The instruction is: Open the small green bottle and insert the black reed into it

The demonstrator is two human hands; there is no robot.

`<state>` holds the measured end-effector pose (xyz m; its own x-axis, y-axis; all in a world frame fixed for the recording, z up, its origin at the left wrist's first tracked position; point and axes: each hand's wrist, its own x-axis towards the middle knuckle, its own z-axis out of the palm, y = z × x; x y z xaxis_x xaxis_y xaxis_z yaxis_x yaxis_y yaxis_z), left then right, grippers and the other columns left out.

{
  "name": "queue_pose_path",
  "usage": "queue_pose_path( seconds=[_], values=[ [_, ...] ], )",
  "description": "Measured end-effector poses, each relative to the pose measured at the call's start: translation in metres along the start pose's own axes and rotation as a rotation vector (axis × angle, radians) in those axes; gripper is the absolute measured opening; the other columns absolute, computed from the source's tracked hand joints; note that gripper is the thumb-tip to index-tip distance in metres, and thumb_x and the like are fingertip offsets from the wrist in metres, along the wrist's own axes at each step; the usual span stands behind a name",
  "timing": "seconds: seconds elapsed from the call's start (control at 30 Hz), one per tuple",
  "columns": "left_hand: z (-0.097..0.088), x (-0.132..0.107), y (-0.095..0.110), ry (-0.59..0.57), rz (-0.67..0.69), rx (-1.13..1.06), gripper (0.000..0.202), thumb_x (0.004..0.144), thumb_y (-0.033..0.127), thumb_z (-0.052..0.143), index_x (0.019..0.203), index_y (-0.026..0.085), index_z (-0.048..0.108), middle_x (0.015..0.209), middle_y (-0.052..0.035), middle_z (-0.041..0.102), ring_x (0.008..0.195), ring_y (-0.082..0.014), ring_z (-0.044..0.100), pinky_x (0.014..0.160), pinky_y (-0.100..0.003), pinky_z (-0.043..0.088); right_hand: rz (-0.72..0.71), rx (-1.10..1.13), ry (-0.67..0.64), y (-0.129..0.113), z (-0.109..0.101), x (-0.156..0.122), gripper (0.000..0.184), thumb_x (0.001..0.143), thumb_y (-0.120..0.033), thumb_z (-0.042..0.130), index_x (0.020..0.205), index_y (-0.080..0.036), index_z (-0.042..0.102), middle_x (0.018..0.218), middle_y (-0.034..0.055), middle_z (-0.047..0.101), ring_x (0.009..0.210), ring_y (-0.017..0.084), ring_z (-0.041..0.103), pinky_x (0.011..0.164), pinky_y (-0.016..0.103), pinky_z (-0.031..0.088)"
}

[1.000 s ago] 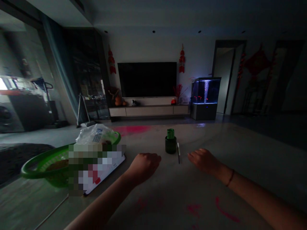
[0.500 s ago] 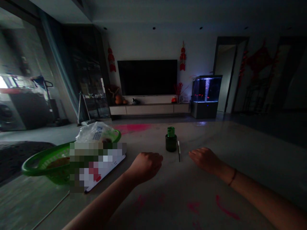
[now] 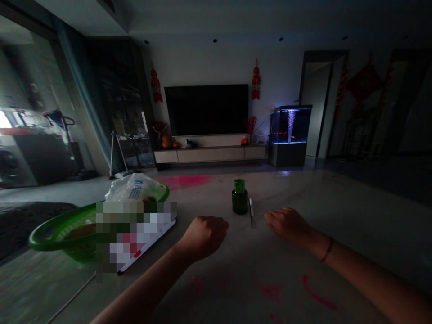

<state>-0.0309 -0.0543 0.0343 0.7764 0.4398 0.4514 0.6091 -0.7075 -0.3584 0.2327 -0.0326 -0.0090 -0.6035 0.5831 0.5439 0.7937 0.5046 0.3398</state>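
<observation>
A dark green bottle point(image 3: 240, 202) with a shiny green cap point(image 3: 239, 186) stands upright on the pale table point(image 3: 243, 270). Just right of it lie a thin black stick point(image 3: 251, 220) and a short white stick-like piece point(image 3: 251, 207). My left hand point(image 3: 207, 236) rests on the table left of and nearer than the bottle, fingers curled into a loose fist; nothing shows in it. On the other side, my right hand point(image 3: 286, 224) lies palm down with its fingers stretched toward the sticks, apart from them. Neither hand touches the bottle.
A green plastic basket point(image 3: 50, 240) holding a clear plastic bag point(image 3: 130, 186) is at the left. Before it leans a partly pixelated white flat thing point(image 3: 148, 243), with a cable point(image 3: 72, 297) nearby. Beyond are a television point(image 3: 206, 110) and a lit fish tank point(image 3: 290, 126).
The whole view has shifted very slightly. Both hands, the bottle and the sticks keep their places on the table.
</observation>
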Motion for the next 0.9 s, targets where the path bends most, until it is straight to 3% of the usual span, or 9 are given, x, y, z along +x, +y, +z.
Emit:
queue_pose_path(
  seconds=[0.73, 0.83, 0.9],
  values=[
    [0.0018, -0.0003, 0.0002, -0.036, -0.040, -0.022, 0.022, 0.078, 0.015, 0.034, 0.061, 0.017, 0.047, 0.055, 0.0021, 0.046, 0.049, -0.0085, 0.041, 0.046, -0.020, 0.030, -0.018, -0.031, -0.031, -0.0002, -0.0029, 0.0003, 0.022, 0.081, -0.013, 0.036, 0.068, -0.016, 0.053, 0.060, 0.0019, 0.059, 0.049, 0.010, 0.048, 0.050, 0.026, 0.021],
    [0.0021, 0.0003, 0.0013, -0.051, -0.067, -0.073, 0.026, 0.081, 0.018, 0.031, 0.060, 0.017, 0.046, 0.055, 0.0016, 0.045, 0.050, -0.0085, 0.040, 0.047, -0.021, 0.030, -0.083, -0.216, 0.064, -0.0025, -0.0053, 0.0015, 0.025, 0.081, -0.014, 0.035, 0.064, -0.017, 0.052, 0.054, -0.0009, 0.056, 0.046, 0.009, 0.046, 0.048, 0.024, 0.024],
    [0.0009, 0.0016, 0.0020, -0.085, -0.157, -0.216, 0.034, 0.085, 0.029, 0.028, 0.056, 0.017, 0.042, 0.054, 0.0015, 0.043, 0.049, -0.0089, 0.038, 0.047, -0.022, 0.031, -0.208, -0.643, 0.245, -0.0037, -0.0096, 0.0036, 0.036, 0.085, -0.020, 0.029, 0.055, -0.018, 0.049, 0.046, -0.0029, 0.049, 0.042, 0.008, 0.042, 0.046, 0.022, 0.027]
  ],
)
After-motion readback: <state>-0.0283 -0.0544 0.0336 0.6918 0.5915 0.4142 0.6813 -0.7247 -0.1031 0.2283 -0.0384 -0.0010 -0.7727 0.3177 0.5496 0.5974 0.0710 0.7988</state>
